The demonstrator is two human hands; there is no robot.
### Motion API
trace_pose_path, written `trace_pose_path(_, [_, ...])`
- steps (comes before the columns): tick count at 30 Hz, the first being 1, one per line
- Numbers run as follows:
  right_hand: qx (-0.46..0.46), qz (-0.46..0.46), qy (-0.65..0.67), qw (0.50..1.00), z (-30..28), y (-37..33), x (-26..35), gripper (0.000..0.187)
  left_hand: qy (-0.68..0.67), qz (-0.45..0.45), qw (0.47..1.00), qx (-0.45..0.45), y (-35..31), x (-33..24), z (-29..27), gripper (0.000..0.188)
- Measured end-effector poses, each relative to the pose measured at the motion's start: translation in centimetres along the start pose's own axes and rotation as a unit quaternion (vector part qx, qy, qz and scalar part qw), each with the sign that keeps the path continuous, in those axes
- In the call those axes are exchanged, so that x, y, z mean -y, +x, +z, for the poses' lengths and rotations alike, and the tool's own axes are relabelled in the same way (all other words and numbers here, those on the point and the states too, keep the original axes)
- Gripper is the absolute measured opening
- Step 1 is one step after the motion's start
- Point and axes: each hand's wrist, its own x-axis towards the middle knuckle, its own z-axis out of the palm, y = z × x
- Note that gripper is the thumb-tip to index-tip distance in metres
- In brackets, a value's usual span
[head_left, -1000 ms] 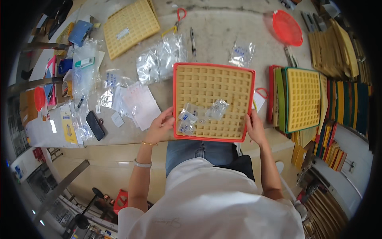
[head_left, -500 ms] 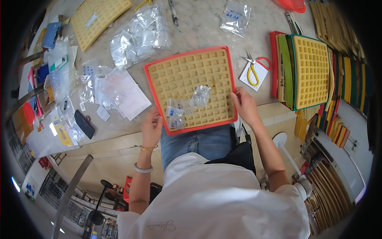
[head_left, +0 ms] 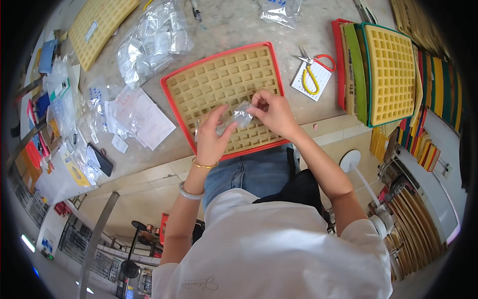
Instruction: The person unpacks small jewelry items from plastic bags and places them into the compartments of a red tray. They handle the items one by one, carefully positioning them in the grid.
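Note:
A tray with a red rim (head_left: 175, 110) and a tan insert of square pockets lies in front of me at the table's front edge. Over it, my right hand (head_left: 274, 113) pinches the edge of a small clear plastic bag (head_left: 242, 116); its contents are too small to make out. My left hand (head_left: 211, 138) is just left of that bag, thumb and forefinger spread apart, the thumb close to the bag's lower side. The other small bags on the tray are mostly hidden by my left hand.
Scissors (head_left: 309, 74) with red and yellow handles lie on a white card right of the tray. Papers (head_left: 149, 124) and a heap of clear bags (head_left: 149, 45) lie left. Stacked trays (head_left: 391, 74) stand at right, another pocketed tan sheet (head_left: 99, 30) far left.
Both hands have left the tray's sides and come in over it. My right hand has taken hold of the small bag. The table things appear shifted slightly left and up.

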Motion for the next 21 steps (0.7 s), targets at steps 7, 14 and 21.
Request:
trace_pose_path(7, [0.073,0.027,0.321,0.944,-2.3,-1.8,3.0,0.015,-0.363,-0.162,0.913,0.088,0.8,-3.8,-1.4,0.021])
trace_pose_path(14, [0.105,-0.012,0.365,0.925,-4.3,-3.5,7.8,0.020,-0.365,-0.126,0.921,0.050,0.4,-7.0,-5.0,0.026])
trace_pose_path(21, [0.102,-0.038,0.381,0.918,-5.9,-5.1,11.2,0.016,-0.496,-0.117,0.860,0.032,0.2,-10.3,-6.1,0.034])
